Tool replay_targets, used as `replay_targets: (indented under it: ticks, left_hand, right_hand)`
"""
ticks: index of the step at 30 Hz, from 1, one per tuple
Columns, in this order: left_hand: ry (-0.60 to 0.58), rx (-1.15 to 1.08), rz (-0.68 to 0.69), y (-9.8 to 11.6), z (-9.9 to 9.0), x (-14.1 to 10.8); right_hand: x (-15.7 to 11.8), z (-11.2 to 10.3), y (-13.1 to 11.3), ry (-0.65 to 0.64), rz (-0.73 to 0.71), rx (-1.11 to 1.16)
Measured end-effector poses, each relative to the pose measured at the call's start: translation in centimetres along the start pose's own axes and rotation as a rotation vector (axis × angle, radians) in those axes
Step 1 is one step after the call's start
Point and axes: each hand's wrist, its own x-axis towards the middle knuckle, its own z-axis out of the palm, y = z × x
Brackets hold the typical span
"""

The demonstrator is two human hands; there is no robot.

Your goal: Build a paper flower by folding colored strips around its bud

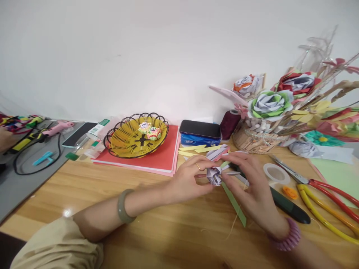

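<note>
Above the table, a small folded white-and-purple paper flower sits between the thumb and fingers of my left hand. My right hand is at the flower's right side, thumb and fingers pinched on a pale paper strip that joins it. A thin pointed grey piece shows between the right fingers; its kind cannot be made out. Beneath the hands lie a green paper strip and a tool with a dark green handle, partly hidden by my right hand.
At left, a yellow woven basket holds small paper flowers on red paper. A phone rests on a blue pack. Scissors, yellow-handled pliers, tape lie right. Another person's hand is far left.
</note>
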Motion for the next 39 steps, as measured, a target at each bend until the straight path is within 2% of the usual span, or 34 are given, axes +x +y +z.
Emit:
replay_targets:
  ticks: [3,6,8,11,14,17,20,22,24,27,31,34,36,39]
  left_hand:
    - [0.002,0.009,-0.016,-0.1,0.1,0.1]
    - [0.014,0.012,-0.036,-0.4,0.0,0.2]
    - [0.011,0.035,0.040,-0.6,-0.1,0.4]
    - [-0.005,0.115,0.254,-1.0,-0.5,0.6]
    - [-0.019,0.252,0.429,-1.4,-0.8,0.8]
    - [-0.004,0.369,0.540,-1.5,-1.0,1.0]
    - [-0.032,0.381,0.596,-1.3,-1.3,1.1]
    - [-0.066,0.340,0.602,-0.9,-1.5,1.1]
    - [-0.045,0.311,0.595,-0.6,-1.7,1.1]
    - [0.101,0.429,0.592,-0.3,-1.8,1.1]
    - [0.160,0.659,0.754,-0.2,-1.6,1.1]
    - [0.241,0.749,0.806,-0.3,-1.7,0.9]
    - [0.229,0.754,0.769,-0.4,-1.8,0.7]
    - [0.100,0.712,0.648,-0.8,-2.1,0.4]
  right_hand:
    - [0.3,-0.7,0.0,-0.112,-0.084,-0.026]
    - [0.6,-0.8,0.2,-0.134,-0.112,-0.045]
    - [0.7,-0.7,0.4,-0.136,-0.155,-0.066]
    - [0.7,-0.7,0.6,-0.124,-0.173,-0.127]
    - [0.6,-0.9,0.6,-0.176,-0.120,-0.098]
    - [0.5,-1.2,0.5,-0.227,0.024,-0.035]
    - [0.5,-1.4,0.4,-0.199,0.129,0.005]
    - [0.4,-1.4,0.4,-0.163,0.125,0.018]
    - [0.4,-1.2,0.5,-0.154,0.062,0.011]
    - [0.3,-0.9,0.7,-0.161,-0.067,0.001]
    - [0.1,-0.7,1.0,-0.113,-0.209,-0.075]
    - [0.0,-0.8,1.1,-0.062,-0.266,-0.124]
    - [0.0,-0.8,1.2,-0.054,-0.291,-0.152]
    - [-0.2,-0.9,1.5,-0.063,-0.350,-0.196]
